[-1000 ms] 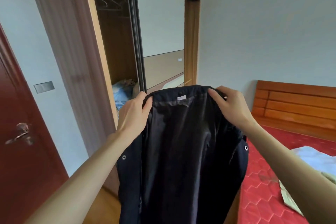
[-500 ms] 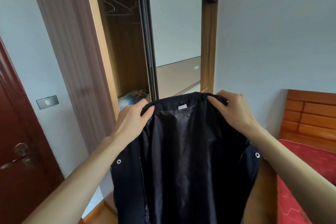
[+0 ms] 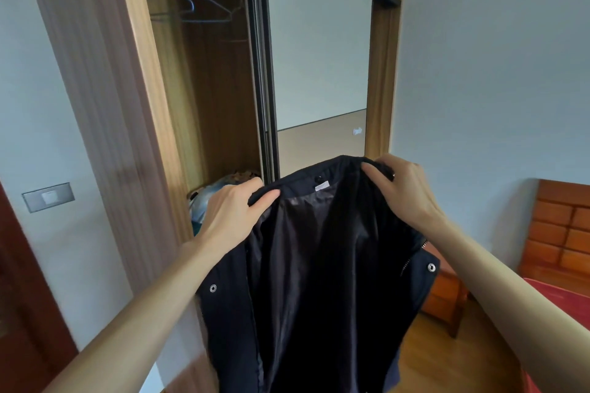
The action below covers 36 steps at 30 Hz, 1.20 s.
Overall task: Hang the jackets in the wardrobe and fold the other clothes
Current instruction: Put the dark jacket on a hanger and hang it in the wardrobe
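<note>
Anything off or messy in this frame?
Mostly fine. Both hands, left hand and right hand, hold the dark jacket open by its collar. One oddity: a crumpled bundle of clothes sits unfolded on the wardrobe floor, below the empty hangers.

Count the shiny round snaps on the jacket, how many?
2 on the jacket: one snap on its left front edge, one on its right. Folds may hide more.

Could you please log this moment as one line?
left hand: grips jacket collar | right hand: grips collar | hangers: empty in wardrobe
</note>
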### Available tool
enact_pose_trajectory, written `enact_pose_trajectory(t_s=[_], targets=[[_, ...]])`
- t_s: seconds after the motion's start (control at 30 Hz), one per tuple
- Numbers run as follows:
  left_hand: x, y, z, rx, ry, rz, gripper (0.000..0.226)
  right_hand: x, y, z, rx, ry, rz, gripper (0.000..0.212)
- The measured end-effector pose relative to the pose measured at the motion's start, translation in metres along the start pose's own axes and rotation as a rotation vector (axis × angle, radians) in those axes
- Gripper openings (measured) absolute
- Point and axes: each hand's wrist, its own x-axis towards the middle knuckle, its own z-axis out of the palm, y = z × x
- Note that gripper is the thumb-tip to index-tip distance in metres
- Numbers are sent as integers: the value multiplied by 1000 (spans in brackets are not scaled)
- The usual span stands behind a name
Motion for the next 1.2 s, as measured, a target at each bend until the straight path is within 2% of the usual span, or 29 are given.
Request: enact_pose_trajectory(t_s=[0.2, 0.4, 0.67, 0.9, 1.1, 1.2], targets=[[57, -55, 40, 57, 78, -55, 47, 67, 30, 52, -22, -87, -94, 30], [111, -98, 66, 83, 136, -104, 49, 130, 57, 105, 49, -94, -115, 30], [146, -119, 87, 77, 217, -191, 50, 180, 84, 159, 176, -100, -82, 33], [168, -134, 100, 86, 295, -275, 51, 216, 103, 205, 267, -138, -128, 34], [184, -145, 97, 295, 286, -272, 39, 268, 111, 252, 388, -208, -197, 35], [192, -150, 101, 326, 270, -326, 28, 289, 111, 272, 481, -255, -245, 37]])
